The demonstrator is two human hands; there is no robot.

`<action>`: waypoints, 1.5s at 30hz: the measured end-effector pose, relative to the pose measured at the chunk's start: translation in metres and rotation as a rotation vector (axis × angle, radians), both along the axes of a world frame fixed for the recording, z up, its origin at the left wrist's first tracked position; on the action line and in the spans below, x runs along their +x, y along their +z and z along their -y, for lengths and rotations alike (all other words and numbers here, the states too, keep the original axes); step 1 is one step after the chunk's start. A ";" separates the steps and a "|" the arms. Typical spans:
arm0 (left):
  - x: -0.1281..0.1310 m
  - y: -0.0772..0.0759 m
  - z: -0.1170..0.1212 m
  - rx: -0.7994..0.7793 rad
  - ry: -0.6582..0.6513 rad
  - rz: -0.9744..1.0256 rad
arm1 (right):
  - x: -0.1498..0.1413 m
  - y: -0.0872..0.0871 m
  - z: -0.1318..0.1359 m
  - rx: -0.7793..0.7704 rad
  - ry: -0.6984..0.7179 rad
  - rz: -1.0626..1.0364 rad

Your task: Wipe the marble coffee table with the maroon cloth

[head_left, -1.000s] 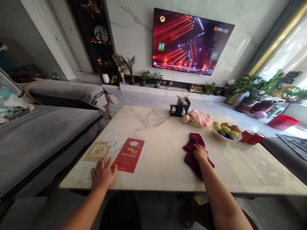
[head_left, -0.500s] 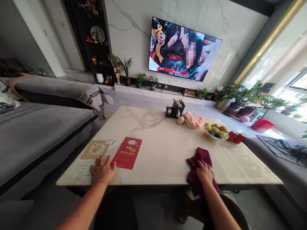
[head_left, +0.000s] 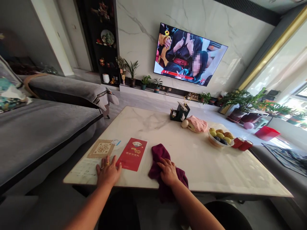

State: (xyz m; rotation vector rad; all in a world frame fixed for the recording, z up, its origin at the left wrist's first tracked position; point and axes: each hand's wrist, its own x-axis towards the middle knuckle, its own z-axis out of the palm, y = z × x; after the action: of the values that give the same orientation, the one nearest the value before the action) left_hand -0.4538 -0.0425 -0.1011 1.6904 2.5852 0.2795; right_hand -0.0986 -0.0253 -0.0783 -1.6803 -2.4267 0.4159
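My right hand (head_left: 168, 171) presses flat, fingers spread, on a dark red cloth (head_left: 158, 157) near the front edge of the white marble table (head_left: 206, 166); part of the cloth hangs over the edge. My left hand (head_left: 108, 171) lies flat with fingers apart on the table's front left corner, touching papers there. A red envelope (head_left: 132, 154) lies just right of that hand, and a beige patterned card (head_left: 101, 149) just beyond it.
At the far side stand a dark holder (head_left: 179, 112), a pink cloth (head_left: 198, 124), a bowl of fruit (head_left: 220, 137) and two red cans (head_left: 241, 144). A grey sofa (head_left: 40, 134) runs along the left. A TV (head_left: 189, 59) hangs on the wall.
My right hand has slid the dark red cloth along the table, first back toward the front edge, then left toward the red envelope. The left hand has stayed put.
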 end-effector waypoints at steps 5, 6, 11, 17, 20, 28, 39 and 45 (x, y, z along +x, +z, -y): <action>0.000 -0.005 0.000 -0.008 0.002 -0.072 | -0.038 0.006 -0.023 -0.066 0.245 -0.047; -0.001 -0.007 -0.001 -0.013 0.003 -0.094 | -0.046 0.006 -0.028 -0.078 0.287 -0.050; -0.005 -0.012 -0.003 -0.074 0.002 -0.160 | -0.086 0.007 -0.065 -0.082 0.399 -0.058; -0.006 -0.010 -0.003 -0.173 0.009 -0.235 | -0.118 0.012 -0.131 -0.018 0.416 -0.078; -0.007 -0.010 -0.004 -0.209 0.017 -0.271 | -0.118 0.020 -0.170 0.007 0.357 -0.056; -0.023 -0.033 -0.002 -0.130 -0.004 -0.270 | -0.041 0.023 -0.274 0.020 0.113 -0.023; -0.045 -0.062 -0.007 0.007 -0.035 -0.286 | 0.179 0.008 -0.298 0.052 -0.325 0.015; -0.053 -0.068 -0.010 -0.005 -0.051 -0.292 | 0.269 -0.001 -0.264 0.066 -0.530 0.025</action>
State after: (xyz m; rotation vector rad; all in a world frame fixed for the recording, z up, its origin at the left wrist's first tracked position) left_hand -0.5070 -0.0330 -0.1688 1.9216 2.7278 0.0242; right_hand 0.1701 0.2384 -0.0791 -2.1993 -1.8707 0.2330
